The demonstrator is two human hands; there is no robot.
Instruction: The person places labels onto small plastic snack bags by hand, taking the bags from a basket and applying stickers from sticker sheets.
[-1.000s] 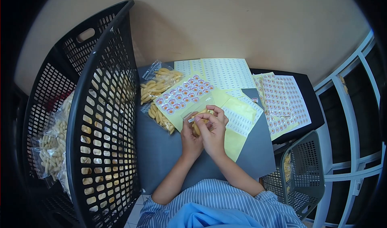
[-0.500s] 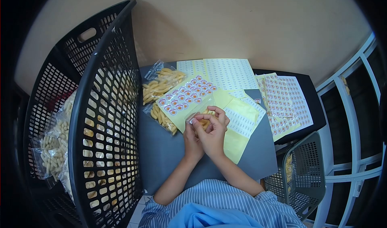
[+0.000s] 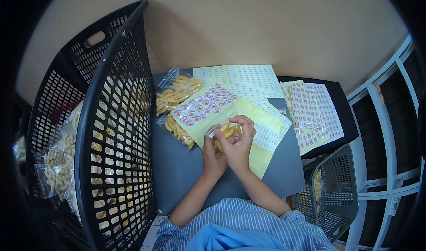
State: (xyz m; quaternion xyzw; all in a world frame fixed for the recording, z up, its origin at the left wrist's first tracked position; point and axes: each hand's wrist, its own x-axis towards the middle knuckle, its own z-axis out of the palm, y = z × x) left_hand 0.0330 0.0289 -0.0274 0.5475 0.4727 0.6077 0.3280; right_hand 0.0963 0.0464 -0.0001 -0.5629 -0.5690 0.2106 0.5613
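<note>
A clear plastic bag of yellow finger-shaped snacks is between my two hands above the grey table. My left hand holds the bag's left side, with its thumb by the folded top. My right hand lies over the bag's right part, thumb near a small white label and fingers curled round its edge. A round sticker shows on the bag beside the right fingers. Behind the hands lies a sheet of round orange-and-purple stickers. Two more snack bags rest on the table's left side.
A large black basket with bagged snacks stands at the left. Sheets of small printed labels lie at the back of the grey table. More sticker sheets are on a black surface at right, above a green basket.
My right hand has shifted slightly right and its fingers have opened away from the thumb, so more of the snacks and a round sticker on the bag show.
</note>
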